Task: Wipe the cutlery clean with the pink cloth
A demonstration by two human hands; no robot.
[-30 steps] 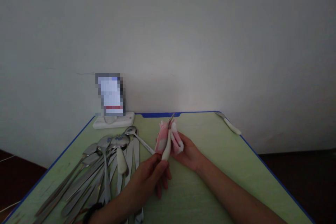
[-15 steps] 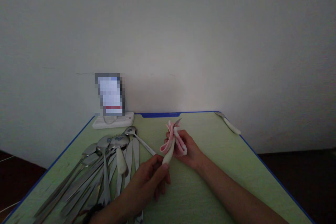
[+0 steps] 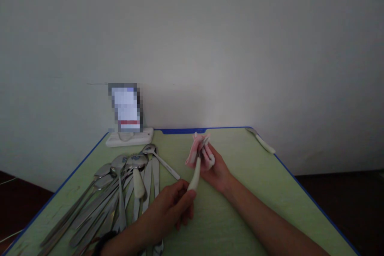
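Note:
My left hand (image 3: 177, 204) is closed on the cream-white handle of a white-handled utensil (image 3: 195, 176), which points up and away from me. Its metal head lies inside the folds of a pink and white cloth (image 3: 193, 154), so whether it is a fork or a spoon is hard to tell. Behind the cloth, my right hand (image 3: 218, 170) grips it around the metal part; its fingers are mostly hidden. Just left of my left hand lies a pile of metal cutlery (image 3: 120, 184), with spoons and flat handles overlapping.
On the far right edge of the green table (image 3: 228, 208) rests a white-handled fork (image 3: 264, 143). A pixelated phone (image 3: 126, 108) stands upright on a white base (image 3: 132, 139) at the back left. A grey wall (image 3: 192, 48) rises behind the table.
The cloth has shifted slightly up and bunched differently around the utensil's head. More of the white handle shows, and my left hand has moved a little to the right.

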